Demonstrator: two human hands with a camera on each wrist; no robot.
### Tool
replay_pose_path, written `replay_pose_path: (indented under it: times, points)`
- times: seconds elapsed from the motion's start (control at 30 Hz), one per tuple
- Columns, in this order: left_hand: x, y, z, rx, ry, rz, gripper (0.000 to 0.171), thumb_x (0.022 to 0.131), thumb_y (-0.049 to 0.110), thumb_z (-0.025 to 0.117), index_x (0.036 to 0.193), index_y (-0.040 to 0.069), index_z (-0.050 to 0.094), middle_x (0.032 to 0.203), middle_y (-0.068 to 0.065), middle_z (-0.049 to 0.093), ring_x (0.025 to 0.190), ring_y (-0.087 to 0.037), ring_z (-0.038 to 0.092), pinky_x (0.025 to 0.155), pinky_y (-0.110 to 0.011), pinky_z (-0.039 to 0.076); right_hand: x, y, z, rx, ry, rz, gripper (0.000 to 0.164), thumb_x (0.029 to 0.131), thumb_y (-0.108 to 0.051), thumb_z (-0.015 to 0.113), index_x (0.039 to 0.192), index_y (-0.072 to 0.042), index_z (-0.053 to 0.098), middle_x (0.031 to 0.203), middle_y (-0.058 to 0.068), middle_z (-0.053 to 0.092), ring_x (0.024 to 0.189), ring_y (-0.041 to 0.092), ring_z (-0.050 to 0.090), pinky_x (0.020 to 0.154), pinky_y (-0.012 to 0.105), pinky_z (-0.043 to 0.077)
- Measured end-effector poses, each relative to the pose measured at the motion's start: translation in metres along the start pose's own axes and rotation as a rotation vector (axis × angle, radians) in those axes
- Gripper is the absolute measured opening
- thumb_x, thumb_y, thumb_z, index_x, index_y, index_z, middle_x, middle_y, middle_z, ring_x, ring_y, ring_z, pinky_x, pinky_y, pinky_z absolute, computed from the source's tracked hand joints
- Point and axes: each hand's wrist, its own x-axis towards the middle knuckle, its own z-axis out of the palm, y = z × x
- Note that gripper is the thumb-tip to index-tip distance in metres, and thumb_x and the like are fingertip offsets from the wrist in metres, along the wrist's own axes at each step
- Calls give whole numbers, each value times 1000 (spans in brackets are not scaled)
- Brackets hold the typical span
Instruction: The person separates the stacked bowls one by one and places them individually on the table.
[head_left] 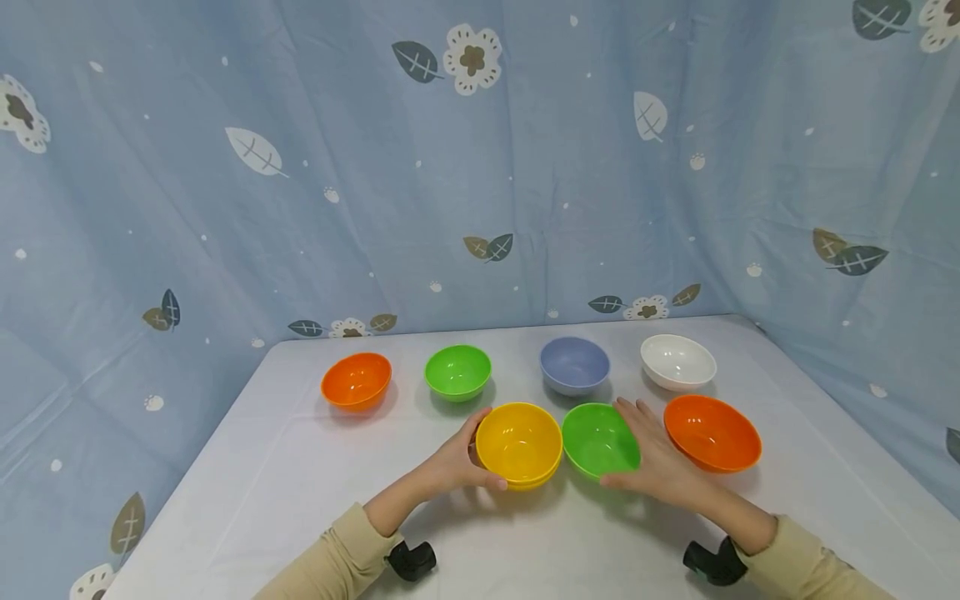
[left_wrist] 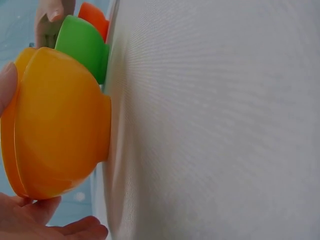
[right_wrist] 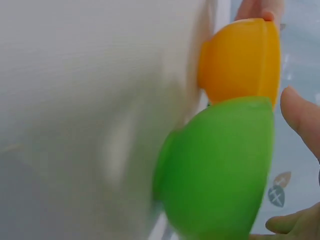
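Two nested yellow bowls point(head_left: 519, 446) stand near the middle of the white table. My left hand point(head_left: 459, 460) grips them from the left, thumb at the near rim and fingers round the far left side. Right beside them sits a green bowl point(head_left: 598, 442), its rim close against the yellow one. My right hand point(head_left: 654, 458) is spread over the right side of that green bowl, fingers over its far right rim and thumb by the near rim. In the right wrist view, the thumb point(right_wrist: 299, 117) stands apart from the rim of the green bowl point(right_wrist: 220, 165).
An orange bowl point(head_left: 712, 433) stands just right of my right hand. Along the back are another orange bowl point(head_left: 356, 382), a second green bowl point(head_left: 457, 372), a blue bowl point(head_left: 574, 366) and a white bowl point(head_left: 678, 362). A patterned blue curtain point(head_left: 360, 208) hangs behind the table point(head_left: 277, 467).
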Motion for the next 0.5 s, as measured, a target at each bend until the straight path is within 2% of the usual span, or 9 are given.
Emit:
replay_pose_path:
  times: [0.2,0.37,0.5]
  points:
    - [0,0,0,18,2,-4,111,64,24,82,146,5,11,147,-17,26,128,-33,34,106,-52,25,7,-19,-3,47,-62,33,103,65,-43,79,142,-4,24,145,33,14,128,57,14,92,74,17]
    - [-2,1,0,38,7,-4,114,64,27,83,147,5,7,149,-17,20,131,-35,30,106,-55,23,14,-34,4,107,-104,11,100,66,-36,80,142,-4,24,145,36,7,127,60,8,94,73,16]
    - [-3,3,1,41,6,9,116,63,29,83,147,6,7,151,-16,17,133,-35,26,106,-57,20,19,-41,13,122,-100,-18,99,65,-34,81,142,-3,26,145,35,8,127,61,6,93,74,14]
